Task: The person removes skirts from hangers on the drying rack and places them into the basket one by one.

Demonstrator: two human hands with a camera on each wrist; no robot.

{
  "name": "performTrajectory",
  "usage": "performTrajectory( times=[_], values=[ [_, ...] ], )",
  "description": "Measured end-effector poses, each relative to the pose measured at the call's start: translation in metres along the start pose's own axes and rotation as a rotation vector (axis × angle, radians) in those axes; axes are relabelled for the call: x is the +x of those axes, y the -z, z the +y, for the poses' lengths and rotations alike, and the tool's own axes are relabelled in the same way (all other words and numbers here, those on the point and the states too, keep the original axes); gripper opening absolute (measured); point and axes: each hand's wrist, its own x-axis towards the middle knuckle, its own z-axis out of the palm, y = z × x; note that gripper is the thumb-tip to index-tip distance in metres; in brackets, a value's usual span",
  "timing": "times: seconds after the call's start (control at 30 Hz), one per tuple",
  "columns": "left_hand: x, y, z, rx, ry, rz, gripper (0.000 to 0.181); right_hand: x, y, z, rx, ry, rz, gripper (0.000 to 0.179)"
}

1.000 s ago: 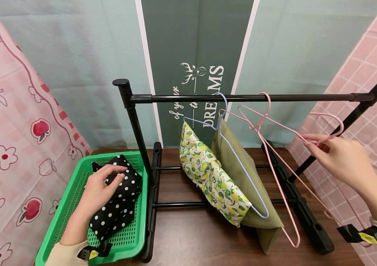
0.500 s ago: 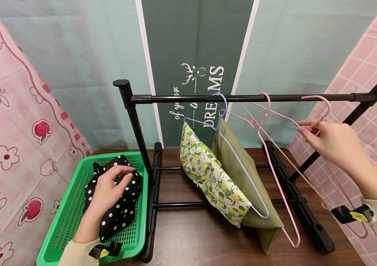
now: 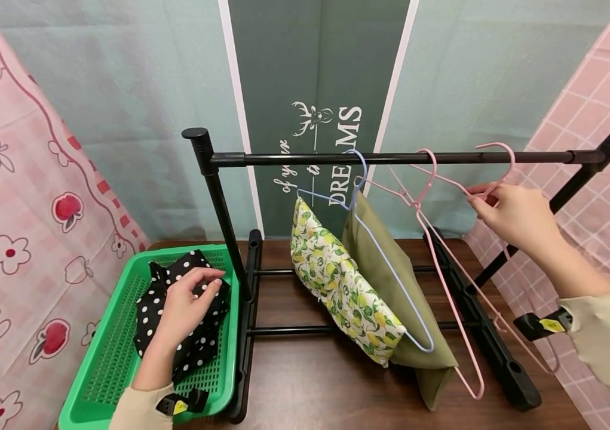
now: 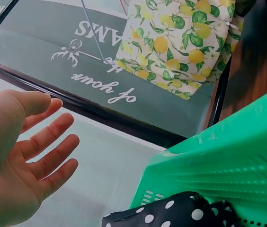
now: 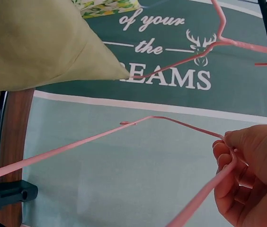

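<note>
My right hand [image 3: 522, 216] pinches a bare pink hanger [image 3: 512, 160] just below its hook. That hook is level with the rail [image 3: 294, 159] toward its right end; whether it touches the bar I cannot tell. In the right wrist view, thumb and fingers curl round the pink hanger [image 5: 190, 124] near its neck. My left hand [image 3: 186, 307] hovers over a green basket [image 3: 95, 364], its fingers loosely bent and nothing in them. Beneath it lies black cloth with white dots [image 3: 156, 310]. The left wrist view shows that hand [image 4: 34, 156] empty beside the basket.
From the rail hang a lemon-print cloth [image 3: 337, 280] on a blue hanger [image 3: 391, 269] and an olive cloth [image 3: 417, 298] on another pink hanger [image 3: 447, 286]. The rack's black feet [image 3: 498, 352] stand on a brown table [image 3: 310, 388]. Patterned fabric covers both sides.
My right hand has carried the pink hanger leftward and up, bringing its hook from below the rail to rail height. My left hand has drifted right over the dotted cloth.
</note>
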Motion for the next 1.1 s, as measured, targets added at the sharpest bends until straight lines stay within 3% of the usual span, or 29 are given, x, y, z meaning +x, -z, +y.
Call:
performTrajectory(
  times=[0.23, 0.47, 0.77, 1.1],
  values=[
    [-0.001, -0.006, -0.002, -0.014, -0.004, 0.012, 0.014, 0.002, -0.008, -0.006, 0.037, -0.026, -0.034, 0.025],
    [0.0, -0.012, -0.001, -0.039, -0.005, -0.001, 0.013, 0.002, -0.016, -0.011, 0.045, -0.014, 0.014, 0.022],
    [0.0, -0.024, 0.006, -0.084, 0.041, -0.041, 0.014, 0.003, -0.018, -0.017, 0.068, -0.09, 0.002, 0.025],
    [-0.002, -0.038, 0.008, -0.117, 0.051, -0.058, 0.013, 0.001, -0.017, -0.02, 0.058, -0.149, -0.045, 0.03]
  ],
)
